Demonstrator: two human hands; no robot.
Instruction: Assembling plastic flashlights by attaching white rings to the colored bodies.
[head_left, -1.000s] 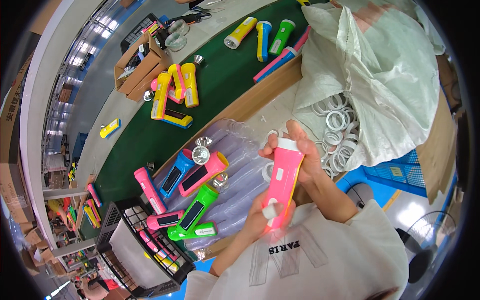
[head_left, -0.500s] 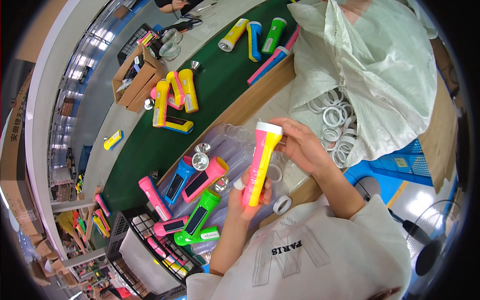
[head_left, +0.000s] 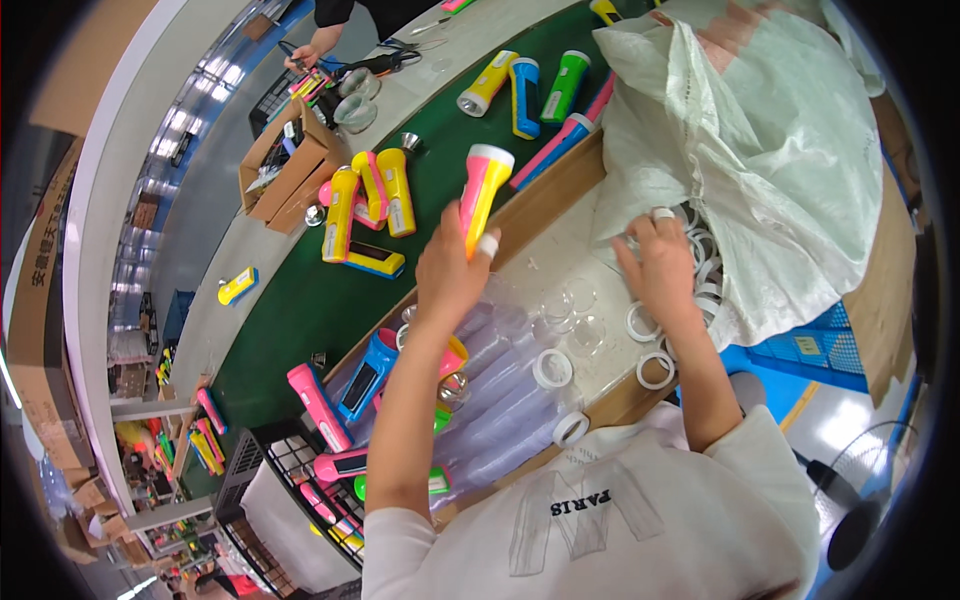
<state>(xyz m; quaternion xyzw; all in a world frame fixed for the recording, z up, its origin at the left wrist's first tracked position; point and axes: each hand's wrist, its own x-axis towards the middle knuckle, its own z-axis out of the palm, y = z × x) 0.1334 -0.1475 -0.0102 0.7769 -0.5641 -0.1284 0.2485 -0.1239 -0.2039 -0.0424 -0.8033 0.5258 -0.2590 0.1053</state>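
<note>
My left hand (head_left: 450, 275) is closed around a pink-and-yellow flashlight (head_left: 484, 190) with a white ring at its head. It holds the flashlight tilted, head up, above the edge of the green belt. Over to the right, my right hand (head_left: 662, 265) is among white plastic rings (head_left: 655, 370) at the mouth of a white woven sack (head_left: 770, 170). Its fingers are bent and apart, and I see no ring lifted in them. White coverings show on my left thumb and on one right fingertip. Below my left hand lie clear plastic lens discs (head_left: 585, 335) and long clear sleeves (head_left: 500, 400).
Several finished-looking flashlights (head_left: 525, 98) lie on the green belt (head_left: 290, 300). A cardboard box (head_left: 290, 165) stands beyond it, near another person's hand (head_left: 320, 45). Front left are a blue flashlight (head_left: 365, 375), a pink one (head_left: 318, 405) and a black basket (head_left: 290, 455). Wooden edging (head_left: 560, 190) borders my tray.
My left hand has carried the flashlight up and away, toward the belt. My right hand has let go of the flashlight's head and moved right to the rings.
</note>
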